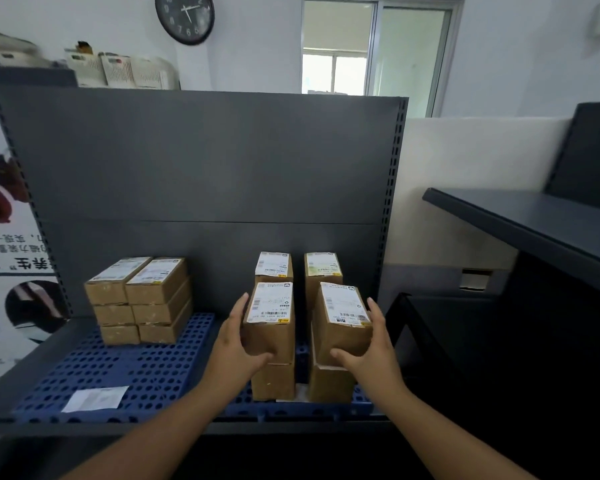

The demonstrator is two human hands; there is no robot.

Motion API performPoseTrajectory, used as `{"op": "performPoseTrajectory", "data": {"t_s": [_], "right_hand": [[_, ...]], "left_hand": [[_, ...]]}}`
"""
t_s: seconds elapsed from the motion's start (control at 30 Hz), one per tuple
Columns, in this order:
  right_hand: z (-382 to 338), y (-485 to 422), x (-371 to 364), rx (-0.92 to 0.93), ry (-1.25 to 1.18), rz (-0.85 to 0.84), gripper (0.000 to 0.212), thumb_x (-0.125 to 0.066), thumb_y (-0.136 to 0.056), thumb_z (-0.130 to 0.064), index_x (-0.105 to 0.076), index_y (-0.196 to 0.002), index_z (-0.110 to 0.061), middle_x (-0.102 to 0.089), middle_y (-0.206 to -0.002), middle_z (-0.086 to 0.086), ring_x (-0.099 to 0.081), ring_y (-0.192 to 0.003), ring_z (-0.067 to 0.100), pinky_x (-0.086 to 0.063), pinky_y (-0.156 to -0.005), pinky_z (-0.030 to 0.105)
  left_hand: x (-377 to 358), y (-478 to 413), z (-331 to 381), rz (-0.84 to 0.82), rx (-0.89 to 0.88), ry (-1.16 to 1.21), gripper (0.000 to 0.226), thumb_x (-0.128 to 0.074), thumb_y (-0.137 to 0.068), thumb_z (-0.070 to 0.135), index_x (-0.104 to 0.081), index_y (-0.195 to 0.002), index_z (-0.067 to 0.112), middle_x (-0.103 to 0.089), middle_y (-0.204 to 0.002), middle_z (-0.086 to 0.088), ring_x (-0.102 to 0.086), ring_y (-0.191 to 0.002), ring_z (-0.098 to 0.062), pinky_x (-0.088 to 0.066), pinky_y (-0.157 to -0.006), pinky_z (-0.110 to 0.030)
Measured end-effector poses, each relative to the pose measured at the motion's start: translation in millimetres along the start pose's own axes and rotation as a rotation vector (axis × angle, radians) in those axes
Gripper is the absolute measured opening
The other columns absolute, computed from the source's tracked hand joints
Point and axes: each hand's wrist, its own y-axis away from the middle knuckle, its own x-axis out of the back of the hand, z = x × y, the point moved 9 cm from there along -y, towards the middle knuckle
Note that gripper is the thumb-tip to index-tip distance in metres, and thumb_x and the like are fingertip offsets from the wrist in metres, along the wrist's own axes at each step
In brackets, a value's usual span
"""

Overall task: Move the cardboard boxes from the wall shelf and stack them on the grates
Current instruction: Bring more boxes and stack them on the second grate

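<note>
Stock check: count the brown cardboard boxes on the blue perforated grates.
12 visible. Six in the left block, two columns three high. Two front stacks of two, under the left hand and right hand. Two behind; more may be hidden.

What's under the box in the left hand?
Another cardboard box sits right under the held box, and that one stands on the blue grate. The left hand covers part of the seam between them.

dark grey shelf, blue perforated grates on it, cardboard boxes stacked on grates
</note>
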Motion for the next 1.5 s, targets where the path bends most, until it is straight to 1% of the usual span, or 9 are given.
{"op": "performPoseTrajectory", "data": {"t_s": [0.2,0.33,0.47,0.73,0.97,1.1,1.27,1.37,1.5], "right_hand": [[26,8,-6,-0.143,-0.150,-0.057,0.118,-0.088,-0.066,-0.012,-0.011,-0.145,-0.051,-0.042,-0.140,-0.007,-0.046,-0.121,0.014,-0.047,-0.099,0.043],[27,9,-19,-0.129,-0.107,-0.067,0.102,-0.084,-0.073,-0.015,-0.019,-0.147,-0.044,-0.044,-0.140,-0.008,-0.044,-0.124,0.014,-0.046,-0.101,0.043],[22,5,-33,-0.083,-0.065,-0.089,0.090,-0.080,-0.078,-0.013,-0.026,-0.143,-0.044,-0.047,-0.137,-0.012,-0.046,-0.119,0.007,-0.046,-0.096,0.030],[24,-7,-43,-0.105,-0.053,-0.088,0.089,-0.078,-0.081,-0.016,-0.024,-0.146,-0.045,-0.051,-0.124,-0.021,-0.052,-0.100,-0.007,-0.046,-0.073,0.011],[23,-10,-41,-0.109,-0.044,-0.104,0.101,-0.081,-0.077,-0.014,-0.018,-0.150,-0.042,-0.046,-0.134,-0.016,-0.046,-0.118,0.003,-0.046,-0.093,0.023],[31,-11,-27,-0.116,-0.049,-0.114,0.094,-0.071,-0.083,-0.004,-0.017,-0.149,-0.043,-0.039,-0.140,-0.012,-0.047,-0.108,-0.002,-0.045,-0.089,0.022],[51,-25,4,-0.171,-0.024,-0.032,0.075,-0.054,-0.090,0.006,-0.031,-0.148,-0.036,-0.036,-0.150,0.001,-0.054,-0.101,0.003,-0.049,-0.057,0.015],[55,-42,14,-0.181,-0.041,0.009,0.062,-0.055,-0.095,-0.004,-0.036,-0.144,-0.038,-0.041,-0.148,0.002,-0.047,-0.127,0.020,-0.050,-0.076,0.023],[52,-71,7,-0.189,-0.087,-0.015,0.055,-0.053,-0.098,-0.014,-0.037,-0.142,-0.044,-0.039,-0.150,0.003,-0.035,-0.138,0.021,-0.037,-0.108,0.042]], "left_hand": [[-3,7,-32,-0.006,0.170,0.119,0.125,-0.094,-0.060,0.028,-0.011,-0.152,0.045,-0.041,-0.149,-0.003,-0.051,-0.124,-0.020,-0.046,-0.100,-0.040],[-18,6,-43,-0.066,0.169,0.116,0.104,-0.089,-0.067,0.020,-0.027,-0.150,0.034,-0.056,-0.132,0.008,-0.053,-0.096,0.010,-0.045,-0.075,-0.010],[-29,2,-42,-0.075,0.164,0.080,0.086,-0.083,-0.072,0.020,-0.038,-0.144,0.033,-0.060,-0.110,0.017,-0.057,-0.092,0.006,-0.047,-0.062,-0.006],[-41,-11,-44,-0.096,0.161,0.079,0.083,-0.082,-0.076,0.020,-0.038,-0.145,0.035,-0.059,-0.110,0.018,-0.052,-0.093,0.012,-0.045,-0.066,-0.005],[-38,-12,-47,-0.147,0.160,0.132,0.092,-0.089,-0.069,0.031,-0.032,-0.141,0.042,-0.051,-0.117,0.023,-0.050,-0.105,0.003,-0.044,-0.070,-0.006],[-23,-17,-62,-0.170,0.172,0.124,0.103,-0.087,-0.067,0.045,-0.029,-0.151,0.036,-0.040,-0.139,0.014,-0.043,-0.129,-0.014,-0.043,-0.102,-0.034],[2,-29,-87,-0.135,0.205,0.228,0.058,-0.065,-0.091,0.006,-0.045,-0.127,0.046,-0.043,-0.149,-0.001,-0.051,-0.126,-0.020,-0.048,-0.090,-0.031],[14,-44,-89,-0.081,0.218,0.209,0.051,-0.066,-0.092,0.012,-0.047,-0.131,0.040,-0.044,-0.148,-0.004,-0.056,-0.120,-0.023,-0.048,-0.095,-0.042],[7,-66,-75,-0.118,0.269,0.355,0.051,-0.066,-0.091,0.034,-0.045,-0.134,0.051,-0.040,-0.148,0.003,-0.051,-0.119,-0.016,-0.043,-0.093,-0.048]]}}
